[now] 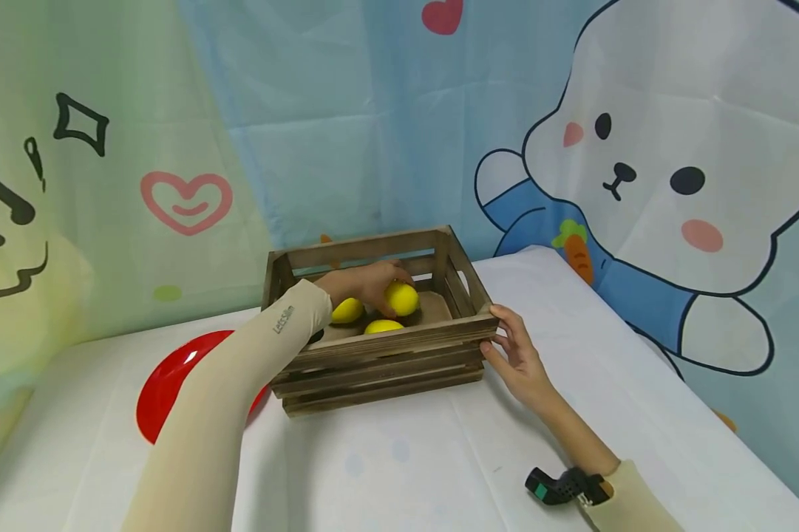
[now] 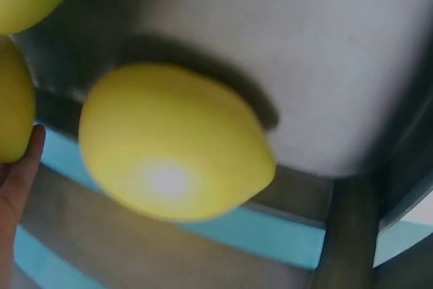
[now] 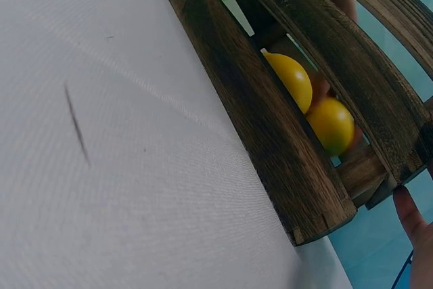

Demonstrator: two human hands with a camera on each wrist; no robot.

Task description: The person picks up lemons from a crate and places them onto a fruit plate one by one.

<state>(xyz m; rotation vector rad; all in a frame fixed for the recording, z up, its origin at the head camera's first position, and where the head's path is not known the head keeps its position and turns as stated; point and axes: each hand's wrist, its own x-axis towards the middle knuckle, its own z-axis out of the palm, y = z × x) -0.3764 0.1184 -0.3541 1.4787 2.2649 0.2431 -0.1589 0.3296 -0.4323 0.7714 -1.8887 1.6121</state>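
Observation:
A slatted wooden crate (image 1: 386,363) stands on the white table. Inside it my left hand (image 1: 371,284) grips a yellow lemon (image 1: 402,298), fingers over its top. Two more lemons lie in the crate, one lemon (image 1: 347,311) under the wrist and another lemon (image 1: 383,326) near the front wall. In the left wrist view a lemon (image 2: 172,143) fills the middle, while a fingertip touches the lemon (image 2: 12,103) at the left edge. My right hand (image 1: 520,362) holds the crate's front right corner, fingers at the top rail and thumb lower on the front.
A red plate (image 1: 166,384) lies left of the crate, partly hidden by the left sleeve (image 1: 239,399). Behind the table hangs a cartoon-printed curtain (image 1: 346,148). A black device (image 1: 565,488) is strapped to the right wrist.

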